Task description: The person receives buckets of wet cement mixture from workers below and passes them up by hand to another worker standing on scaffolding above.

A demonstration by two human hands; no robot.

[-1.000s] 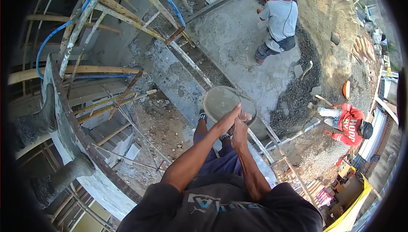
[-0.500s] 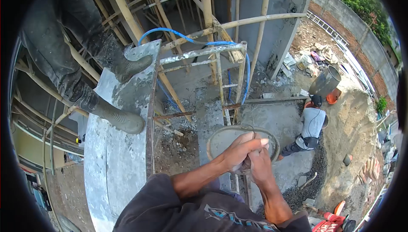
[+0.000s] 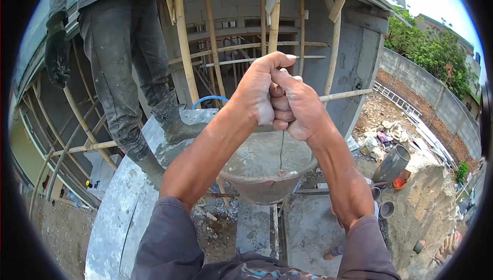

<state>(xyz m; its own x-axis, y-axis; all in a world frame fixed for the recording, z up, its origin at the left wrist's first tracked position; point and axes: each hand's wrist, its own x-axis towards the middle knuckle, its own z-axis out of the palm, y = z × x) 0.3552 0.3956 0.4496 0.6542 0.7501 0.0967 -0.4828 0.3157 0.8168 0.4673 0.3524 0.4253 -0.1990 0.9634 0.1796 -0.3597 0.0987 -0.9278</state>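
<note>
My left hand (image 3: 259, 92) and my right hand (image 3: 295, 105) are clenched together high in front of me, both gripping the thin wire handle (image 3: 281, 149) of a grey bucket (image 3: 267, 169). The bucket hangs below my fists and is filled with wet cement. It hangs level with the edge of a concrete ledge (image 3: 123, 208) on my left. Another person in grey trousers and rubber boots (image 3: 172, 121) stands on that ledge, with a gloved hand (image 3: 55, 56) hanging down.
Bamboo scaffold poles (image 3: 185, 44) rise behind the ledge in front of a grey block building. Far below lie a cement slab (image 3: 308, 228), a sand heap (image 3: 426, 208), a metal drum (image 3: 393, 163) and rubble. A brick wall (image 3: 436, 100) and trees stand at the right.
Both hands have hauled the bucket upward from low near the ground to ledge height. My view has tilted up from the ground to the standing person and the building.
</note>
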